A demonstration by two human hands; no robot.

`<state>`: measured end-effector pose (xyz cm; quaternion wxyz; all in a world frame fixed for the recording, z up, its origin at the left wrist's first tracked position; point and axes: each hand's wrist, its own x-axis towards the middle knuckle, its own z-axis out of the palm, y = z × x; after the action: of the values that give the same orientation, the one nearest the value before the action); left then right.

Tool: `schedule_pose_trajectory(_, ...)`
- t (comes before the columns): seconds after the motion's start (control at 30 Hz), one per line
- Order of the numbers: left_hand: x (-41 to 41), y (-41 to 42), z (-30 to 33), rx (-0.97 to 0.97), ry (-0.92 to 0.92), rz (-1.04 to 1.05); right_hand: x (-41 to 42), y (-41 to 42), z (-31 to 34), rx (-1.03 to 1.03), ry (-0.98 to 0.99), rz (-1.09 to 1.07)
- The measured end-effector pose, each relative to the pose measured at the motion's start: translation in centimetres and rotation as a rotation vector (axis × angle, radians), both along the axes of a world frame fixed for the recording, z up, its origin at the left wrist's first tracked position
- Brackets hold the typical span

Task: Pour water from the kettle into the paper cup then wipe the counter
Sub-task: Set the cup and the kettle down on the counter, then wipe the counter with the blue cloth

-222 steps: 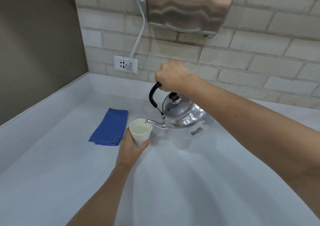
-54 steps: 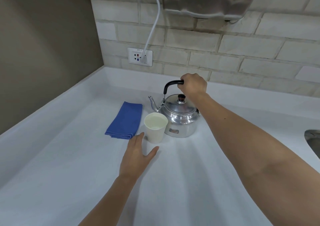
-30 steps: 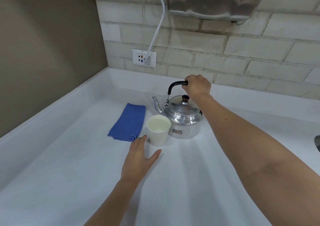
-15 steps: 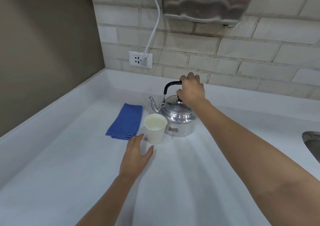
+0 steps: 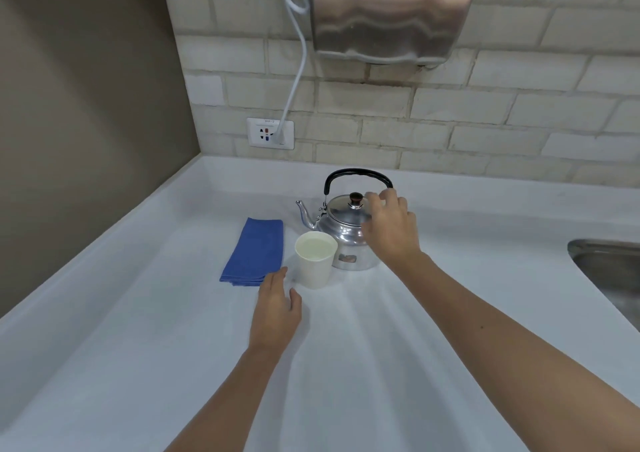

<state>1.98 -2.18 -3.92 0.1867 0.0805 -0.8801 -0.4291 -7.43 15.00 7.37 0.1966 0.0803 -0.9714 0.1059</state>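
Both your hands are empty and loose, so watch your left hand (image 5: 275,307) grabbing the cloth (image 5: 254,250); clip the full paper cup (image 5: 315,259) and it spills.

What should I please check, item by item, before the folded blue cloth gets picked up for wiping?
1. Shiny metal kettle upright on the white counter: ok.
2. White paper cup upright, holding water: ok.
3. Right hand off the kettle's black handle: ok.
4. Left hand empty, near the folded blue cloth: ok.
5. Cup clear of the wiping path: not ok, it stands beside the cloth.
6. Spills on the counter: cannot tell.
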Motion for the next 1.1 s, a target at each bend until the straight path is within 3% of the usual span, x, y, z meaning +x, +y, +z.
schedule_pose_trajectory(0.53,-2.4,-4.2,1.8,-0.057,0.15,-0.046,9.3,-2.9,-11.1,0.109,-0.266,-0.138)
schedule_pose_trajectory(0.7,-5.9,-6.4,2.1,-0.195,0.037,-0.085,9.9,-3.7,-12.3,0.111,-0.333,-0.146)
schedule_pose_trajectory(0.9,-10.4,-8.1,1.3,-0.525,-0.129,-0.196,10.0,-3.9,-13.1,0.064,-0.341,-0.16)
schedule_pose_trajectory(1.1,-12.3,-8.1,-0.4,-0.636,-0.309,-0.267,9.8,-3.8,-13.5,0.069,-0.34,-0.18)
